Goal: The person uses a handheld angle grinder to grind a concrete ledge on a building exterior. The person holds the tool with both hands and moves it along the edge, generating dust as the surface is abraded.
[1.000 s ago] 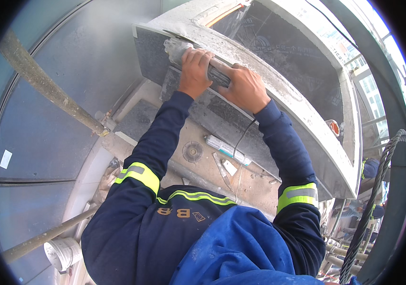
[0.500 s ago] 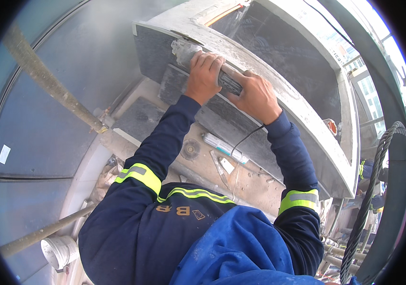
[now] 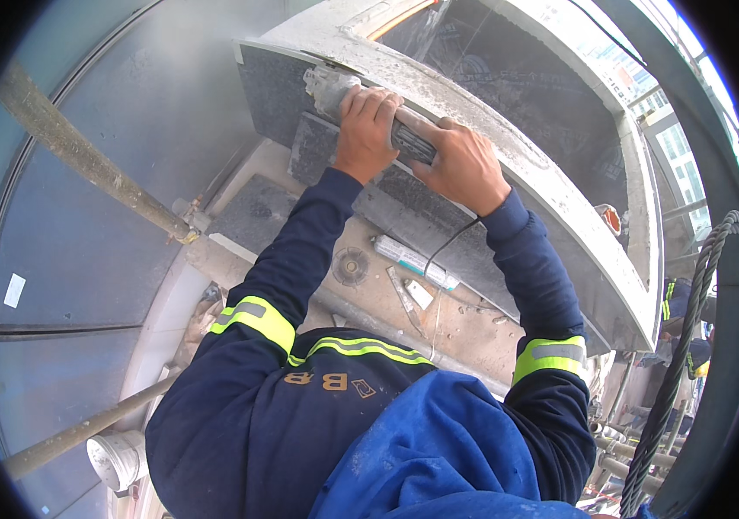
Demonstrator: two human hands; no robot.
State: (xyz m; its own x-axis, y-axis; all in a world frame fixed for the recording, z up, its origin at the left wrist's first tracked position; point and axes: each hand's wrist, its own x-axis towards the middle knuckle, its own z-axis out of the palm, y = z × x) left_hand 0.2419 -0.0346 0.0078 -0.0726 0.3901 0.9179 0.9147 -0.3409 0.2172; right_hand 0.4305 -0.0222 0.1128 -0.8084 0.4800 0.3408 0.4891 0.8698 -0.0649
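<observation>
A dust-covered angle grinder (image 3: pixel 326 92) lies along the top edge of a dark grey slab (image 3: pixel 267 97), its thin disc against the pale dusty rim. Wrapped round the grinder's body just behind the head is my left hand (image 3: pixel 367 134). Farther back, my right hand (image 3: pixel 466 169) grips the rear of the body, thumb toward the left hand. A black cord (image 3: pixel 451 244) hangs from below my right wrist. Fine dust hazes the air past the grinder's head.
Below lie a round disc (image 3: pixel 351 266), a white sealant tube (image 3: pixel 414 262), a flat strip-like tool (image 3: pixel 406 299) and a small white block (image 3: pixel 419 296). A pole (image 3: pixel 92 156) slants at left above a white bucket (image 3: pixel 118 460). A twisted steel cable (image 3: pixel 679 346) hangs at right.
The whole view has shifted slightly. Both hands keep their grip, and the grinder stays at nearly the same spot on the slab's edge.
</observation>
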